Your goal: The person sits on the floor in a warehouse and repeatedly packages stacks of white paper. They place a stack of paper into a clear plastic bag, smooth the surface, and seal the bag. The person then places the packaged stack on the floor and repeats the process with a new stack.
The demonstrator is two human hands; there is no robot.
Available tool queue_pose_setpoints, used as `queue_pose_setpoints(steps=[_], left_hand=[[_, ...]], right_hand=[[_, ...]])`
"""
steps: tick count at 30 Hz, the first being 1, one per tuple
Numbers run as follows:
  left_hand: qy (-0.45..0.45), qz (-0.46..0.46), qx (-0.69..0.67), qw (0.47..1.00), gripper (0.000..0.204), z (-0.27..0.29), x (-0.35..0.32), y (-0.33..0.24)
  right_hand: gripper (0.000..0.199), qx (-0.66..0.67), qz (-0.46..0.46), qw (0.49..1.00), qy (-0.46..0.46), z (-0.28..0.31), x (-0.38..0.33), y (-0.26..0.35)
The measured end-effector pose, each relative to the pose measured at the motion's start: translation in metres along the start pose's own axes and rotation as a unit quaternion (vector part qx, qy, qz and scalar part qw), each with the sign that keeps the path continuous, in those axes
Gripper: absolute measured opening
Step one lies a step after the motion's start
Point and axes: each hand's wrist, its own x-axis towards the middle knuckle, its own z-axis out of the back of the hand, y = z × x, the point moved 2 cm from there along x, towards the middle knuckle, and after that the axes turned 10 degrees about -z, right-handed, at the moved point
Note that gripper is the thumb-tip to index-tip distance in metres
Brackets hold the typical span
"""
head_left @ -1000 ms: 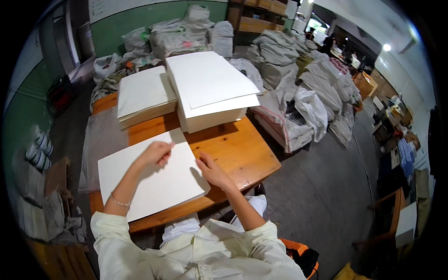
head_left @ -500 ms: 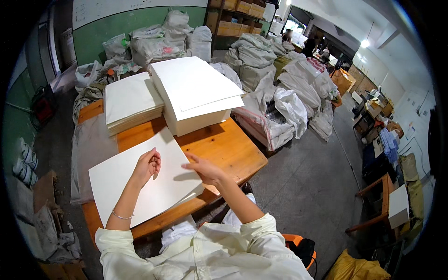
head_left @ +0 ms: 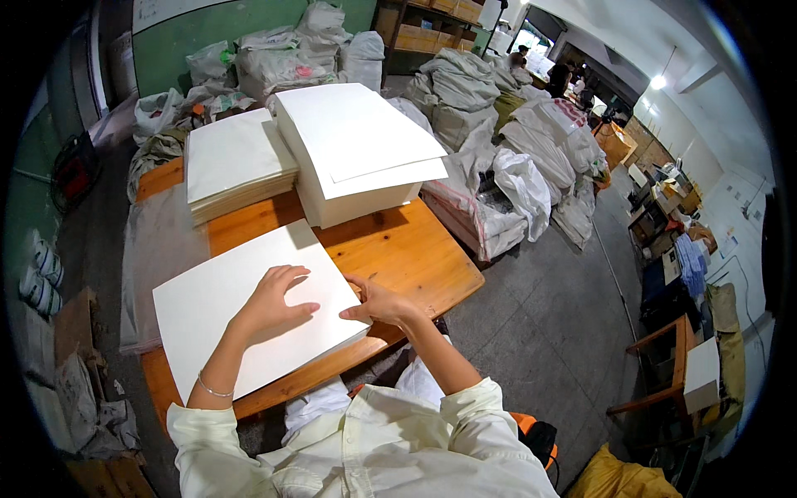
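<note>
A large white sheet of paper [head_left: 216, 307] lies flat on the wooden table [head_left: 407, 249] in front of me. My left hand [head_left: 274, 300] rests palm down on the sheet's middle, fingers spread. At the sheet's right edge, near its corner, my right hand [head_left: 378, 303] pinches the paper between thumb and fingers. Behind the sheet stand a tall stack of white sheets [head_left: 353, 158] at centre and a lower stack [head_left: 237, 162] to its left.
Filled white sacks [head_left: 490, 124] are piled on the floor right of and behind the table. Grey cloth [head_left: 158, 249] covers the table's left part. A wooden stool [head_left: 677, 365] with a white sheet stands at the right on grey concrete floor.
My left hand slid from the sheet's upper edge to its middle. My right hand moved along to the sheet's right edge near the corner. The camera shifted slightly.
</note>
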Motion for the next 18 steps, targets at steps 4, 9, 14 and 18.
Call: queue_pose_setpoints(steps=[4,9,14,18], left_hand=[[0.126,-0.036,0.076,0.988,0.097,-0.008,-0.007,0.004],[0.166,-0.076,0.100,0.978,0.121,-0.014,-0.013,-0.007],[0.223,-0.086,0.076,0.968,0.131,-0.006,-0.018,-0.004],[0.232,-0.084,0.094,0.965,0.120,-0.001,-0.027,-0.009]], right_hand=[[0.079,-0.055,-0.023,0.996,-0.061,-0.009,-0.001,0.005],[0.085,-0.056,-0.038,0.993,-0.101,-0.010,-0.004,0.006],[0.080,0.001,-0.023,0.996,-0.082,-0.012,-0.002,0.003],[0.076,-0.017,-0.029,0.992,-0.125,-0.015,0.001,0.003]])
